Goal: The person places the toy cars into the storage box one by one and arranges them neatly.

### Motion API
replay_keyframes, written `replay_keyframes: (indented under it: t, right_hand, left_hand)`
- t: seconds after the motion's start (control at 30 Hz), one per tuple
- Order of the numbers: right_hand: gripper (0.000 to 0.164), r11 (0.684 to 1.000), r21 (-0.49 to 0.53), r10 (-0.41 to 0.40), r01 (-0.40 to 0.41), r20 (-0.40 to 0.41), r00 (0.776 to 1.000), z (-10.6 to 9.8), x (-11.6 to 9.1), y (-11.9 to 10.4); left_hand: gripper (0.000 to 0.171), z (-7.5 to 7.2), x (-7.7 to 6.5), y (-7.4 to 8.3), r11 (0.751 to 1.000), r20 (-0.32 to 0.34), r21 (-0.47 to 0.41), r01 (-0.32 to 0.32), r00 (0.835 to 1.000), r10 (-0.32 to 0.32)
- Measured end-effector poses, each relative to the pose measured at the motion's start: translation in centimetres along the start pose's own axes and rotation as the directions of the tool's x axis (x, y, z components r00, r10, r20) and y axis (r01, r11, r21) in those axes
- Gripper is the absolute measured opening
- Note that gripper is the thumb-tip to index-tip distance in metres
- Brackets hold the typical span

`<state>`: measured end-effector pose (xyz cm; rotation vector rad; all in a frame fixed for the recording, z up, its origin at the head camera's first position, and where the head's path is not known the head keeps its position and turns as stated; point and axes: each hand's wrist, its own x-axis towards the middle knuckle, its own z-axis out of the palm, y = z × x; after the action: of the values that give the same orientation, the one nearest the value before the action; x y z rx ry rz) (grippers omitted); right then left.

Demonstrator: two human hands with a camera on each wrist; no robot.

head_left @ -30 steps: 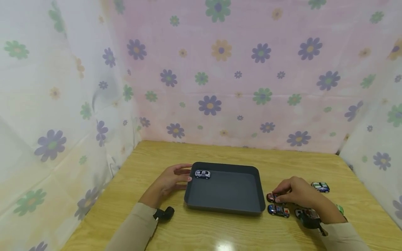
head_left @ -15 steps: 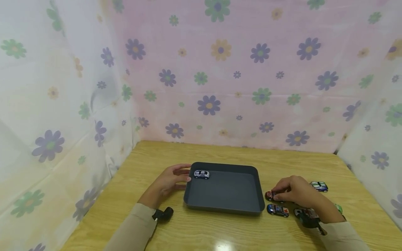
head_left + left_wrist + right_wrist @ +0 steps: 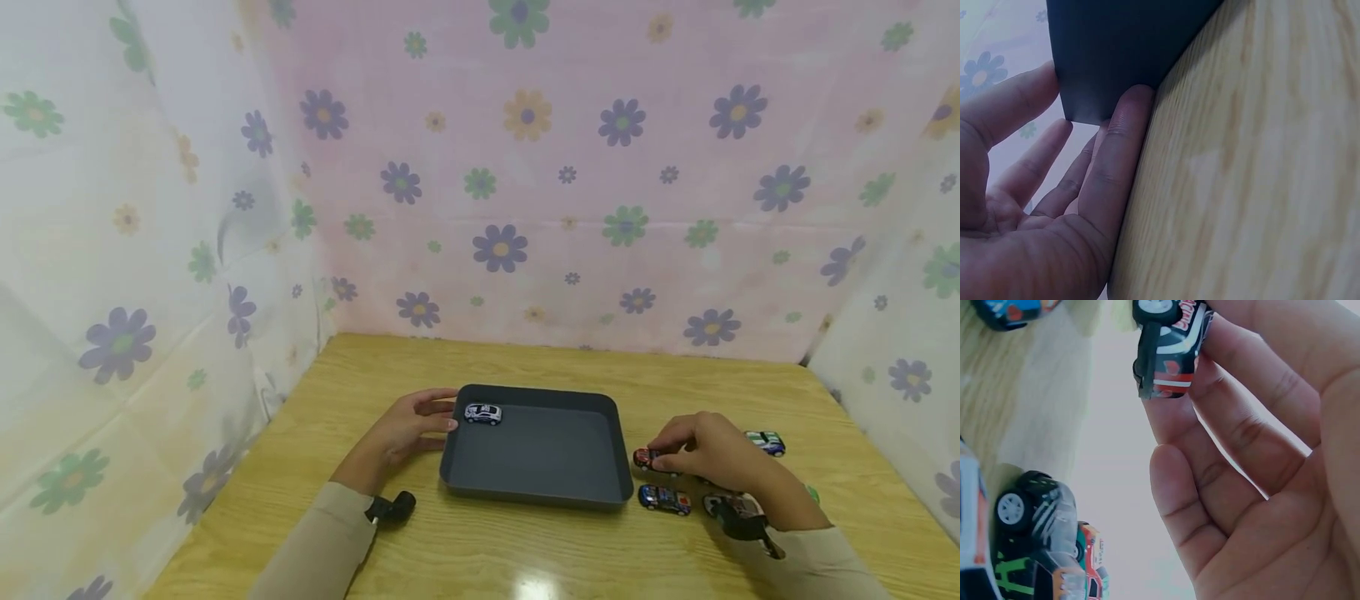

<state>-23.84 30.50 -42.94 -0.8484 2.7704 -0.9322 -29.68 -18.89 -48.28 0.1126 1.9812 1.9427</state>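
A dark grey tray [image 3: 540,454] lies on the table, with a white-and-black toy car [image 3: 483,414] in its far left corner. My left hand [image 3: 408,429] touches the tray's left outer wall with extended fingers; the left wrist view shows the fingertips at the wall [image 3: 1116,56]. Beyond the tray's right side, my right hand [image 3: 712,454] pinches a red-and-black toy car [image 3: 643,458] between thumb and fingers. From the right wrist view, that car [image 3: 1175,362] appears slightly off the table, its far end hidden by the hand.
Nearest the held car is a blue toy car [image 3: 664,499]. A green, white and blue car [image 3: 767,442] stands behind the right hand. Another car [image 3: 738,504] and a green one [image 3: 813,493] are partly hidden by the right wrist. A floral curtain [image 3: 562,200] encloses the table [image 3: 465,550].
The right hand and the red-and-black car have shifted slightly away from me, apart from the blue car. The left hand and tray stay as they were.
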Motion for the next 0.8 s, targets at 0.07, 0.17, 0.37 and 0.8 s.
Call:
replay_keyframes:
  t: [0.07, 0.17, 0.37, 0.8]
  right_hand:
    - [0.021, 1.000, 0.000, -0.002, 0.002, -0.007, 1.000, 0.0, 0.0, -0.1]
    - [0.022, 1.000, -0.003, -0.015, 0.015, -0.018, 1.000, -0.2, 0.0, -0.3]
    - [0.019, 0.998, -0.047, -0.033, 0.031, -0.051, 0.998, -0.9, 0.1, -0.7]
    - [0.019, 0.991, -0.096, -0.098, 0.091, -0.062, 0.993, -1.3, 1.5, -2.0]
  left_hand:
    - [0.067, 0.0, 0.0, -0.1, 1.000, 0.001, 0.001, -0.002, 1.000, 0.002]
    - [0.067, 0.0, 0.0, -0.1, 1.000, 0.006, 0.000, 0.003, 1.000, -0.003]
    - [0.066, 0.0, 0.0, -0.1, 1.000, 0.011, 0.011, -0.008, 1.000, 0.008]
    - [0.066, 0.2, -0.2, 0.2, 1.000, 0.005, 0.003, -0.004, 1.000, 0.004]
